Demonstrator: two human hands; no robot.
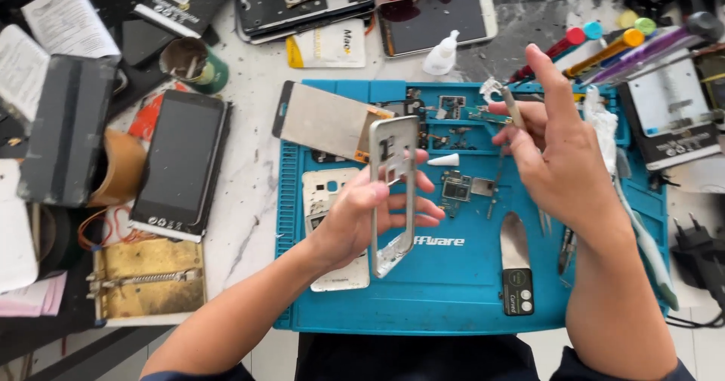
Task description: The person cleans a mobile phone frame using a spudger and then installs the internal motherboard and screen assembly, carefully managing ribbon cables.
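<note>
**Phone frame in hand, tool poised**

My left hand (362, 215) grips the silver metal phone mid-frame (393, 192) upright over the blue silicone repair mat (453, 290). My right hand (559, 154) pinches a thin metal tool (513, 109), far right; next, I judge, careful aiming at the frame.

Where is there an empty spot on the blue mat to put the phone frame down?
The blue mat is bare along its near edge, below the white back cover and left of the flat metal tool. The far half is crowded with the circuit board, small parts and the screen panel.
</note>
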